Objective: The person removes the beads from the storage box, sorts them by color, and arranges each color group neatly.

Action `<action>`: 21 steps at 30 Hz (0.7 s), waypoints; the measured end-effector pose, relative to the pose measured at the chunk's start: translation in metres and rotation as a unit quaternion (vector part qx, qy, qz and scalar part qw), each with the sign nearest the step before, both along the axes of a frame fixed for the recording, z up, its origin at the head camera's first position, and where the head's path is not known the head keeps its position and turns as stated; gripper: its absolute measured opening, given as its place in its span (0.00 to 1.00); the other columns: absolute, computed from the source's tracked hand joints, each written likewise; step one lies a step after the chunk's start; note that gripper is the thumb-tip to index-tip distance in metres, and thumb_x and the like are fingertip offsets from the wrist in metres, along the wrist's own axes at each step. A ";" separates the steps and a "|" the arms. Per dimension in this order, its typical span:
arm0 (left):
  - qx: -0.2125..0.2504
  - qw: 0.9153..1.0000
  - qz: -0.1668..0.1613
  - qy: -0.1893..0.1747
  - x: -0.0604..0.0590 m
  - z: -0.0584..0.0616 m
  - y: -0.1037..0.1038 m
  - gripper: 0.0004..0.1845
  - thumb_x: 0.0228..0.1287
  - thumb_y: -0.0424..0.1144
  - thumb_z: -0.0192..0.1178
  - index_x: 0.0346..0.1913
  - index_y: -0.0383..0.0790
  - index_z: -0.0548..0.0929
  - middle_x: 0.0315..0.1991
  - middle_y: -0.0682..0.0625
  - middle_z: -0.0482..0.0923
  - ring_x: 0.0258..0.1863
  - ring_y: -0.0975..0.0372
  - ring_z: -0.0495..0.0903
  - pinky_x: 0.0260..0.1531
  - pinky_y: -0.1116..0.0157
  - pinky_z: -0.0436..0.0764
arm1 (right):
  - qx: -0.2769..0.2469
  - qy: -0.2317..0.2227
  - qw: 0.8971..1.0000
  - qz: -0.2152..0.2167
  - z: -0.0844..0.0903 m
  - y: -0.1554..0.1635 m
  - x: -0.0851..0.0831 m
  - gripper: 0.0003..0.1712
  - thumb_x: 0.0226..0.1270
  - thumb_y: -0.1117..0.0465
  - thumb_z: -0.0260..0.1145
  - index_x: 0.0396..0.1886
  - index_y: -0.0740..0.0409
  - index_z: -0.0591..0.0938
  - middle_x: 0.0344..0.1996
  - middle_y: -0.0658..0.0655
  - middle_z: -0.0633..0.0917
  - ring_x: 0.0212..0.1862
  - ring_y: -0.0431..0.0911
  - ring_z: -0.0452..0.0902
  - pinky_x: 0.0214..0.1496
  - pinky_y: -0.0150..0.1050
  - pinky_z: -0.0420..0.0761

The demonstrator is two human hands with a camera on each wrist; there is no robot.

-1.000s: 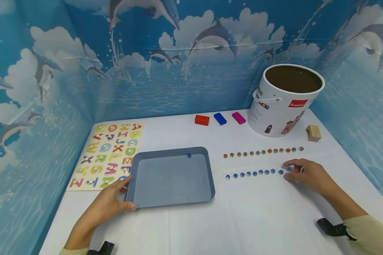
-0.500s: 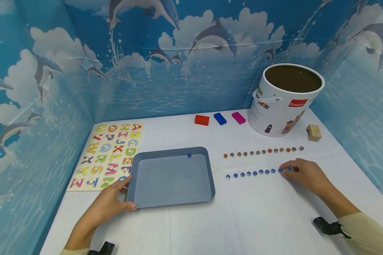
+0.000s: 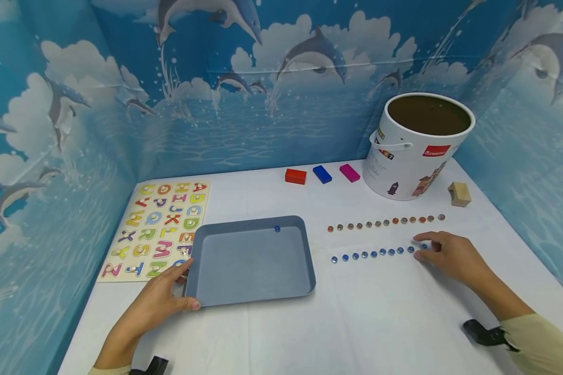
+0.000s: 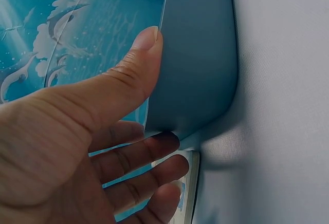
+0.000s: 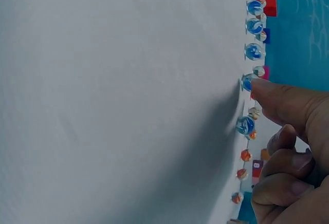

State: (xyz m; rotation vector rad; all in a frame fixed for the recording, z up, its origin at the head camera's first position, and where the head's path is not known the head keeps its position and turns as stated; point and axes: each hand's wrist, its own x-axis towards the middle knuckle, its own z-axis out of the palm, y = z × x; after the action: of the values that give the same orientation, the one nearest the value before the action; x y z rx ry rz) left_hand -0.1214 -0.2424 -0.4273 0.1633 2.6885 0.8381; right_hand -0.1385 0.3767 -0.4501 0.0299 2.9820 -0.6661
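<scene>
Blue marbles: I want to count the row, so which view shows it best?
The head view: the blue marbles lie in a full row up to the right hand. The right wrist view shows only a few; the left wrist view shows none.
</scene>
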 end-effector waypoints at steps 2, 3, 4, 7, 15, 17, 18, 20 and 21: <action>-0.001 1.000 0.000 0.000 0.000 0.000 0.001 0.56 0.44 0.53 0.81 0.76 0.35 0.66 0.65 0.35 0.76 0.57 0.48 0.80 0.54 0.44 0.79 | -0.007 0.004 1.000 -0.003 0.004 0.000 0.000 0.24 0.62 0.58 0.76 0.56 0.62 0.84 0.25 0.53 0.71 0.31 0.47 0.67 0.25 0.37 0.63; -0.002 1.000 0.001 0.000 0.000 0.000 0.001 0.56 0.44 0.53 0.82 0.76 0.35 0.66 0.65 0.35 0.76 0.57 0.48 0.80 0.54 0.44 0.79 | -0.016 0.009 1.000 -0.008 0.006 0.000 0.001 0.23 0.64 0.57 0.75 0.56 0.63 0.84 0.25 0.53 0.72 0.32 0.48 0.67 0.25 0.37 0.64; -0.002 1.000 0.001 0.000 0.000 0.000 0.001 0.56 0.44 0.53 0.82 0.76 0.35 0.67 0.64 0.35 0.77 0.57 0.48 0.80 0.54 0.44 0.79 | -0.030 0.014 0.999 -0.018 0.009 -0.002 0.001 0.23 0.66 0.56 0.73 0.57 0.63 0.84 0.26 0.54 0.72 0.32 0.48 0.68 0.25 0.36 0.65; -0.001 1.000 0.002 -0.002 0.001 0.000 0.001 0.56 0.44 0.52 0.82 0.76 0.35 0.66 0.64 0.35 0.76 0.57 0.48 0.80 0.54 0.44 0.79 | -0.122 0.010 0.990 -0.074 0.019 -0.018 0.000 0.26 0.73 0.49 0.67 0.61 0.61 0.81 0.32 0.55 0.74 0.35 0.48 0.68 0.26 0.34 0.70; -0.005 1.000 -0.003 0.003 0.000 0.002 0.001 0.56 0.45 0.51 0.82 0.76 0.35 0.67 0.64 0.35 0.76 0.57 0.47 0.80 0.55 0.44 0.79 | -0.531 -0.061 0.837 -0.122 0.054 -0.134 -0.025 0.24 0.74 0.49 0.67 0.64 0.51 0.76 0.40 0.52 0.79 0.31 0.42 0.70 0.29 0.28 0.75; -0.001 1.000 -0.007 0.007 -0.001 0.002 0.001 0.55 0.45 0.51 0.82 0.76 0.35 0.67 0.65 0.35 0.76 0.58 0.47 0.80 0.55 0.44 0.79 | -0.556 -0.110 0.817 -0.103 0.057 -0.171 -0.033 0.26 0.75 0.52 0.66 0.67 0.52 0.74 0.43 0.54 0.80 0.33 0.42 0.74 0.30 0.27 0.78; 0.000 1.000 -0.010 0.008 -0.001 0.002 0.001 0.55 0.46 0.51 0.82 0.76 0.35 0.66 0.65 0.35 0.76 0.58 0.47 0.80 0.56 0.44 0.79 | -0.560 -0.134 0.812 -0.092 0.058 -0.188 -0.038 0.27 0.75 0.54 0.66 0.69 0.53 0.72 0.45 0.56 0.80 0.34 0.43 0.76 0.31 0.27 0.79; 0.000 1.000 -0.013 0.012 -0.001 0.002 0.001 0.55 0.46 0.51 0.82 0.76 0.34 0.66 0.65 0.34 0.76 0.58 0.46 0.80 0.56 0.43 0.78 | -0.552 -0.187 0.809 -0.072 0.056 -0.218 -0.049 0.31 0.74 0.57 0.66 0.73 0.54 0.69 0.50 0.61 0.80 0.38 0.45 0.79 0.35 0.28 0.83; 0.000 1.000 -0.014 0.012 0.000 0.002 0.001 0.56 0.46 0.52 0.82 0.76 0.34 0.66 0.65 0.34 0.76 0.58 0.46 0.80 0.56 0.43 0.78 | -0.542 -0.210 0.811 -0.062 0.053 -0.231 -0.055 0.33 0.74 0.59 0.67 0.74 0.56 0.67 0.50 0.63 0.81 0.39 0.46 0.81 0.36 0.29 0.84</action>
State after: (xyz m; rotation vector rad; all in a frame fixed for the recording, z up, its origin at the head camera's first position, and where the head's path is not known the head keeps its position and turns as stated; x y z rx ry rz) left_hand -0.1218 -0.2418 -0.4255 0.2121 2.7030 0.8320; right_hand -0.1936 0.1460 -0.3967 0.2506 1.8231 -1.9411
